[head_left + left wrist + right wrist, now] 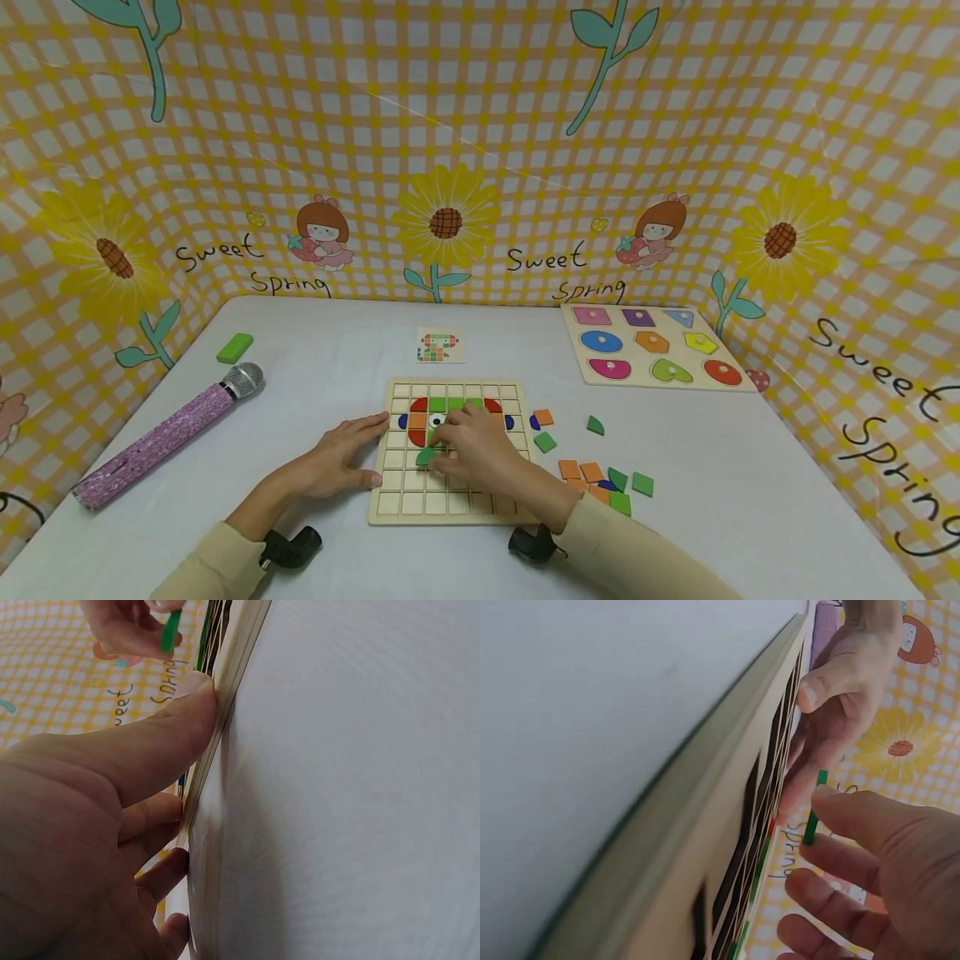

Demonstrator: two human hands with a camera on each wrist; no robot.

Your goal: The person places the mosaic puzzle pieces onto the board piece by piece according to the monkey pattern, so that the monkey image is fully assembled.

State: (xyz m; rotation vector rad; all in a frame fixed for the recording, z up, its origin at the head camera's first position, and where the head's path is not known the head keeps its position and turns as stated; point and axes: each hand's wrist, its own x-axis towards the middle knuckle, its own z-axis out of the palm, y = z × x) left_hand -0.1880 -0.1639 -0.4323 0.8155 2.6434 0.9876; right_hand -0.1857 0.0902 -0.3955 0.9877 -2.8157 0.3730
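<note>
A wooden grid board (388,503) lies on the table, with red, green, orange, blue and eye-marked tiles set in its upper squares. My left hand (337,457) rests at the board's left side, thumb and fingertips against the edge and fingers loosely extended. Over the middle of the board, my right hand (480,446) pinches a green tile (425,457) with one rounded side. In the right wrist view this tile (815,810) appears edge-on between thumb and index finger, raised above the grid. Part of the tile pattern is hidden under the right hand.
Loose orange, green and blue tiles (570,469) lie right of the board. A small pattern card (441,346) is behind it. At the back right sits a shape puzzle (637,321); on the left are a glittery pink microphone (161,446) and a green block (236,347).
</note>
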